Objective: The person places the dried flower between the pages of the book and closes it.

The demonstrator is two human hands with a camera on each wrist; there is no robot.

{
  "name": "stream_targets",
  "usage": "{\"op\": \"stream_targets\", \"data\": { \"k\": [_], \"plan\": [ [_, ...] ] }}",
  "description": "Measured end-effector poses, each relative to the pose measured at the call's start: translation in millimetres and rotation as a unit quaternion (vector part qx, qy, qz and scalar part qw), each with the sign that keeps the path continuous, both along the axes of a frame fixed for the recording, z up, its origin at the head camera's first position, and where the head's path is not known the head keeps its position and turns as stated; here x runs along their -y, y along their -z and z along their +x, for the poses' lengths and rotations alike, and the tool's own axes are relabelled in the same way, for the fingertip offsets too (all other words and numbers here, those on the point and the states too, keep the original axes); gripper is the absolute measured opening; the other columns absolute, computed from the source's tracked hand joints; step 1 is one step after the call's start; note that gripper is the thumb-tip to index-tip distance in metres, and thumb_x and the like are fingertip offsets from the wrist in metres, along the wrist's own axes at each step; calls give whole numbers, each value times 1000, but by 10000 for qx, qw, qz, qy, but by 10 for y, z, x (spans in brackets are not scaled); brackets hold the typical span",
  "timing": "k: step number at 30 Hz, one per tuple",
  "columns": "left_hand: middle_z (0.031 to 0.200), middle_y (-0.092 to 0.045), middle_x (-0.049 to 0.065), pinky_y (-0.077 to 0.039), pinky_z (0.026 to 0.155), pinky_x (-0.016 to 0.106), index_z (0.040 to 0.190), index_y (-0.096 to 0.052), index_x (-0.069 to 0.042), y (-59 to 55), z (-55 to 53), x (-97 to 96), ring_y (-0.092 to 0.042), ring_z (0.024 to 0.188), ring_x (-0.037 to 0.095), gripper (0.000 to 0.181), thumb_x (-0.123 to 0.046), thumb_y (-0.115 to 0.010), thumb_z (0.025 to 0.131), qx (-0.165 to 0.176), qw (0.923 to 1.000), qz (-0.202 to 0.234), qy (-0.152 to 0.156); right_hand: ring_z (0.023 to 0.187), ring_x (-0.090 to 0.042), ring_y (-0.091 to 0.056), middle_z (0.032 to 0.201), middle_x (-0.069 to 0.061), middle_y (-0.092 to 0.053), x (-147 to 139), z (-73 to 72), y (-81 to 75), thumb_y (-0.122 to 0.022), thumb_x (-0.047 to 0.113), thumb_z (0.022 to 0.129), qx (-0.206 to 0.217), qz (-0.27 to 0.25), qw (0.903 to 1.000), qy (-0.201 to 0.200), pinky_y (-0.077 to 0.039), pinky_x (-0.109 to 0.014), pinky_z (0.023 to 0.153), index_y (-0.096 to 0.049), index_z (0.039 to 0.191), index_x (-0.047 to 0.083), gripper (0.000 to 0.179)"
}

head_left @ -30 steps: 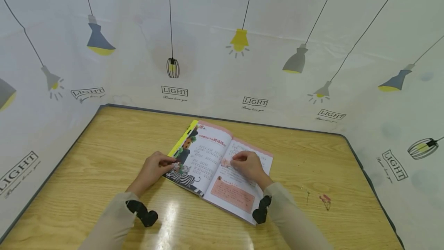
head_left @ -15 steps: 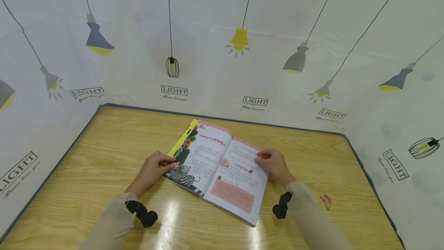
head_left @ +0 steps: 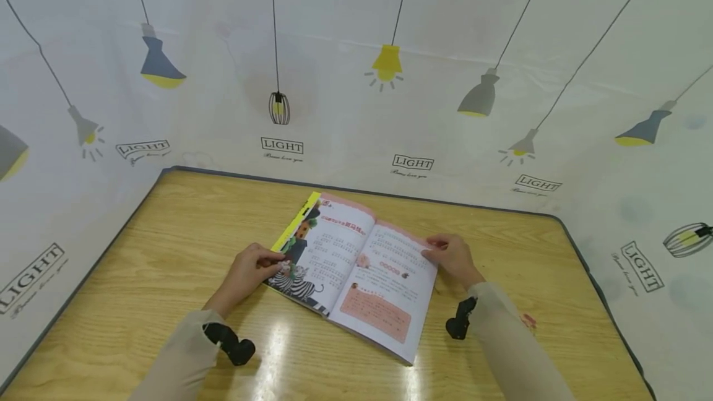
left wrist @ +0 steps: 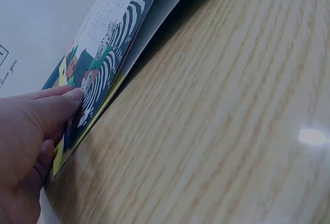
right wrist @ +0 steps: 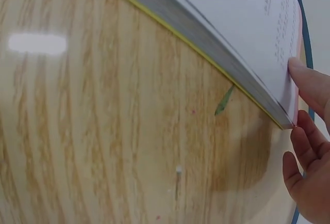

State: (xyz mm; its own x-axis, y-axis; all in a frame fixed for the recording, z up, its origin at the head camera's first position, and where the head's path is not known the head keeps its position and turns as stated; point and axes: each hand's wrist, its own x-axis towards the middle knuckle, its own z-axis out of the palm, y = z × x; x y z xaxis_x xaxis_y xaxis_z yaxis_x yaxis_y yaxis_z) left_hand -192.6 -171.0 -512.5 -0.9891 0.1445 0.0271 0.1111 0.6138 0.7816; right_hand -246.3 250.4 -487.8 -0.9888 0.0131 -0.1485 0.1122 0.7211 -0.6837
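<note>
An open book [head_left: 384, 289] with printed pages lies on the wooden table, a zebra picture on its left page and a pink text box on its right. My left hand [head_left: 248, 271] grips the book's left edge; in the left wrist view the thumb [left wrist: 75, 96] lies on the zebra page and some fingers are behind the cover. At the right edge, my right hand [head_left: 453, 260] holds the book near its far corner. The right wrist view has the thumb [right wrist: 304, 77] on the page and the other fingers curled beside the page edges.
Small dried red flowers [head_left: 529, 322] lie on the table to the right, partly behind the right sleeve [head_left: 509, 333]. A tiny green leaf [right wrist: 224, 101] lies beside the book. A white sheet with printed lamps [head_left: 345, 110] surrounds the table.
My right hand has moved right, from over the middle of the right page to the book's right edge. The left hand has stayed on the left edge.
</note>
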Motion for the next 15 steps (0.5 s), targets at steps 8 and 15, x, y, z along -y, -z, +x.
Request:
{"op": "stream_targets", "data": {
  "k": [8,15],
  "plan": [
    [85,-52,4,-44,67,28,104,-70,-4,-23,11,-9,-49,78,16,22,-8,-67,83,-17,10000,0,25,94,-26,-51,113,-16,-57,-28,26,33,-71,20,81,-128,-64,9999,26,-41,-37,79,-61,117,2,41],
    [86,-52,4,-44,68,29,104,-70,-4,-28,21,-10,-50,78,16,22,-8,-68,83,17,10000,34,2,95,-26,-45,111,-14,-50,4,66,87,-73,17,79,-313,-294,9985,340,-37,-36,79,-63,115,4,40]
  ]
}}
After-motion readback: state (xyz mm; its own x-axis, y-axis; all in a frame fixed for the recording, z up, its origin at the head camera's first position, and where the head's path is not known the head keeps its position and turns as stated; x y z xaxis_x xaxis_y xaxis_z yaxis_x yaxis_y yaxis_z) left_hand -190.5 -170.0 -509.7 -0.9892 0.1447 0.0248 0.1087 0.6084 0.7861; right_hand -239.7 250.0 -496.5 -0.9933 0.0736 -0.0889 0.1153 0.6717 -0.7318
